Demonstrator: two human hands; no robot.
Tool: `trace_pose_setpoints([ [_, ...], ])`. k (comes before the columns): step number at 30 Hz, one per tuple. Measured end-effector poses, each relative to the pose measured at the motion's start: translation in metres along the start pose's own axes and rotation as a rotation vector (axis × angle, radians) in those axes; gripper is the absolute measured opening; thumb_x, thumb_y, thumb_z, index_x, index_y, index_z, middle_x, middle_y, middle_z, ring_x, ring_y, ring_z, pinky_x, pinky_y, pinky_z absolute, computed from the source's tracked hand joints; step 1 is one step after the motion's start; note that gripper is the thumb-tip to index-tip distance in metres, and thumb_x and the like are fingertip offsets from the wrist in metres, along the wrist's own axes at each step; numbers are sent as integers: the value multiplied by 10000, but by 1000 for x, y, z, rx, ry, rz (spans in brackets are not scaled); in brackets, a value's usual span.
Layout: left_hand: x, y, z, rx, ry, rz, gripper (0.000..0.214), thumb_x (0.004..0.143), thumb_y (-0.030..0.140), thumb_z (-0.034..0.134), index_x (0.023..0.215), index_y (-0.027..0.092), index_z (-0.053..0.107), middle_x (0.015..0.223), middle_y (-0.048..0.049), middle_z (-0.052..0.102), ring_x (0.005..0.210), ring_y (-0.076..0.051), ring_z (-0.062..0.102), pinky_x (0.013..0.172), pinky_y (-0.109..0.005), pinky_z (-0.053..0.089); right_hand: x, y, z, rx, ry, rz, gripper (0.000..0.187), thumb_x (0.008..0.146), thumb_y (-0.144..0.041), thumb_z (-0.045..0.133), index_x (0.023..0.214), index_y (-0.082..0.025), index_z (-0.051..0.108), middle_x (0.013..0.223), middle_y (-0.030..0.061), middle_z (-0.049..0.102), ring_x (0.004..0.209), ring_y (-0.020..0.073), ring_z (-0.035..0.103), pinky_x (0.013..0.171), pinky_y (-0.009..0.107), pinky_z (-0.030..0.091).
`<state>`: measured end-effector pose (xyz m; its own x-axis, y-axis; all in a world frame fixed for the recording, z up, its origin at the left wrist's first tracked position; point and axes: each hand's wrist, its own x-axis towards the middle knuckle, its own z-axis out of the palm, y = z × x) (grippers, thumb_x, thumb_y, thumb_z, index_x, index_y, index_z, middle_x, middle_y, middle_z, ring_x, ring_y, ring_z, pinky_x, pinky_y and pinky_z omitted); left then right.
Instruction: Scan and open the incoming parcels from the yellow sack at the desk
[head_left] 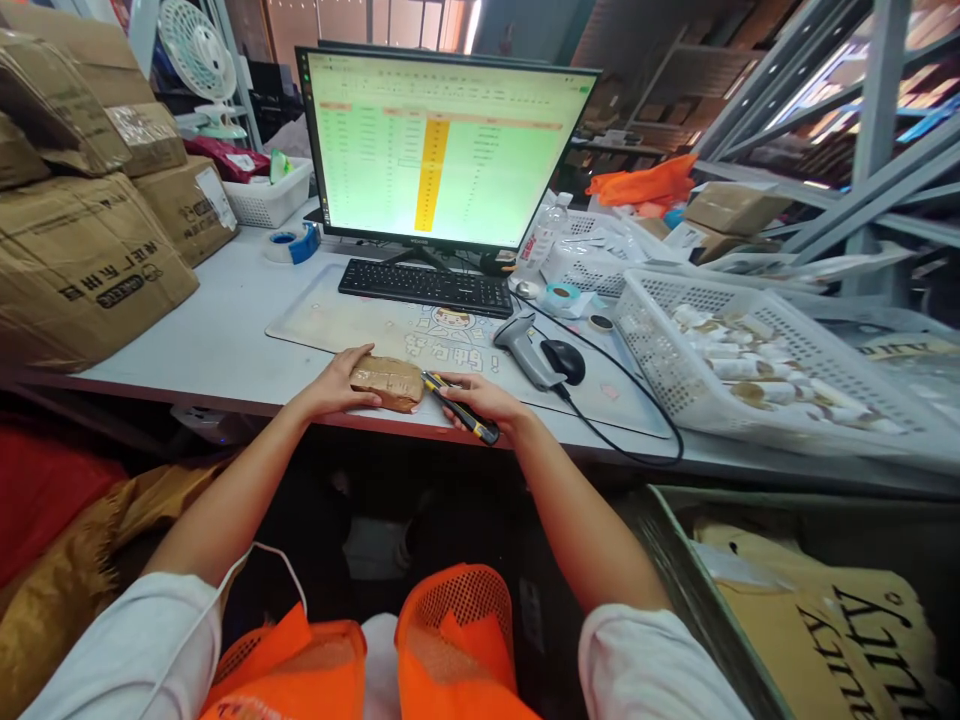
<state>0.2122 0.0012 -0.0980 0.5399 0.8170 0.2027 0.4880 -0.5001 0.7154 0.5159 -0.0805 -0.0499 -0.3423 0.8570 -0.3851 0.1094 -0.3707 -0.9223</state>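
A small brown taped parcel (387,384) lies at the front edge of the desk, partly on the printed desk mat (315,318). My left hand (339,384) grips its left end, thumb along the near side and fingers over the far side. In my right hand (480,398) is a yellow and black utility knife (466,412), the fingers wrapped round its handle. The knife's front end points left and is at the parcel's right end; I cannot tell whether the blade touches it.
Behind the mat stand a keyboard (426,288) and a monitor (442,150). A grey barcode scanner (528,352), a black mouse (564,361) and a cable lie to the right, before a white basket (660,370) of rolled items. Cardboard boxes (90,270) are stacked left, near blue tape (294,244).
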Motion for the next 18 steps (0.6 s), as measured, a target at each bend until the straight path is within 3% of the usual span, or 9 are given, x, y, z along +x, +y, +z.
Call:
trace_pose_setpoints([
  [6, 0, 1, 0, -59, -16, -33, 1182, 611, 660, 874, 1570, 177, 382, 1566, -174, 414, 1444, -370, 426, 1246, -494, 322, 1, 4, 1, 45, 116, -8, 597, 1008, -170, 534, 1589, -154, 394, 618, -9, 639, 457, 141, 604, 403, 203, 506],
  [10, 0, 3, -1, -64, -13, -29, 1168, 604, 656, 878, 1561, 185, 401, 1556, -171, 420, 1437, -379, 433, 1237, -476, 340, 5, 3, 2, 48, 77, -3, 565, 1016, -172, 531, 1571, -163, 426, 614, -15, 633, 445, 126, 590, 414, 190, 502],
  [18, -2, 3, 0, -67, 14, -9, 1142, 614, 663, 874, 1543, 185, 412, 1538, -167, 430, 1433, -380, 434, 1236, -475, 342, 8, 4, 2, 37, 123, 16, 568, 1019, -179, 529, 1575, -151, 415, 608, -7, 637, 442, 137, 598, 405, 202, 509],
])
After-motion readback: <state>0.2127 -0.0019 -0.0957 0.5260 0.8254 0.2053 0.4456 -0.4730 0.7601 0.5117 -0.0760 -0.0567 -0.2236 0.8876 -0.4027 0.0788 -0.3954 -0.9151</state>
